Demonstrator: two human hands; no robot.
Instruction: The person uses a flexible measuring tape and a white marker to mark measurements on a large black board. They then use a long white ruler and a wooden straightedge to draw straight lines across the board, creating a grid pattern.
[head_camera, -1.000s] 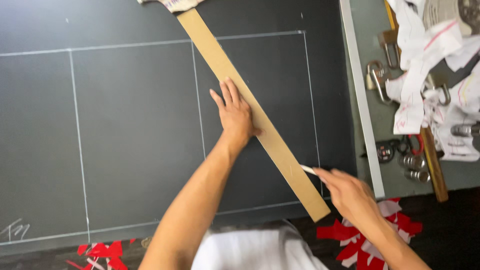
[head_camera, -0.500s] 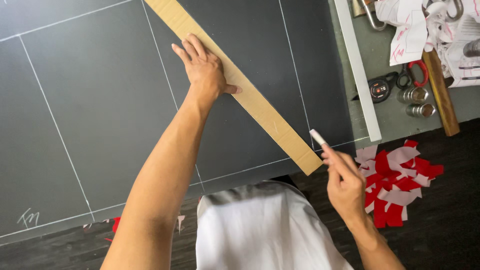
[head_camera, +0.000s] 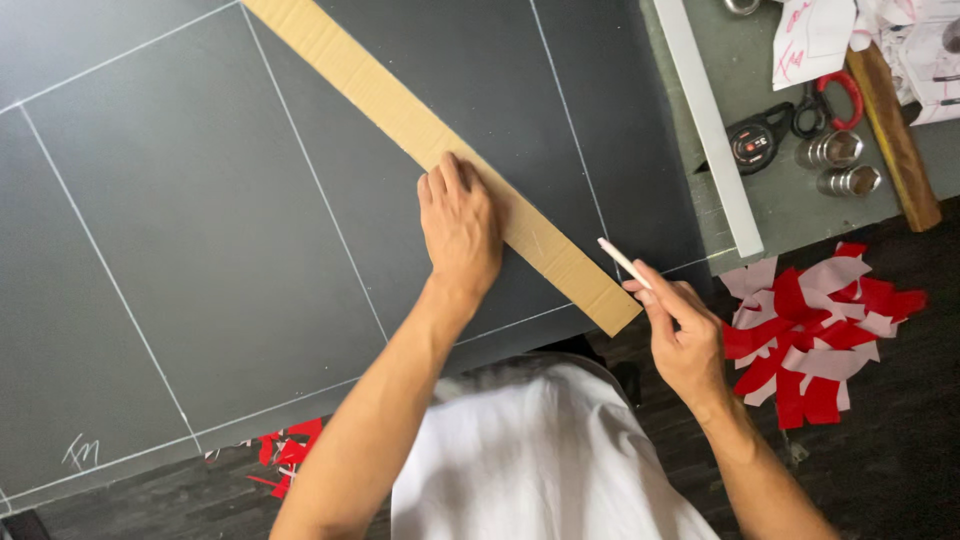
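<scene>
Chalk lines (head_camera: 320, 190) were seen ruled across a large dark grey sheet (head_camera: 180, 260), smooth and matt, with a small chalk scrawl near its lower left corner. Red and white scraps (head_camera: 285, 450) lay on the dark wooden floor just under the sheet's lower edge.

Across the sheet, from the top middle down to the right, a long flat cardboard strip (head_camera: 380, 95) was laid at a slant, brown, straight-edged and faintly ribbed. The left hand (head_camera: 460, 225) was pressed flat on the strip's lower half, fingers nearly together and stretched out, nothing clasped in it.

Just beyond the strip's lower end, the right hand (head_camera: 685, 335) was closed in a pinch on a thin white chalk pencil (head_camera: 623, 262), whose tip was held close above the sheet's right part, near the strip but not seen touching it.

Further right, a pale straight bar (head_camera: 705, 120) lay along the edge of a grey-green bench (head_camera: 780, 215). On the bench were set a black tape measure (head_camera: 755, 145), red-handled scissors (head_camera: 835, 95), two shiny metal cylinders (head_camera: 838, 165), a wooden handle (head_camera: 895, 140) and marked papers (head_camera: 815, 35). A larger heap of red and white cut pieces (head_camera: 815, 335) was spread on the floor at the right.
</scene>
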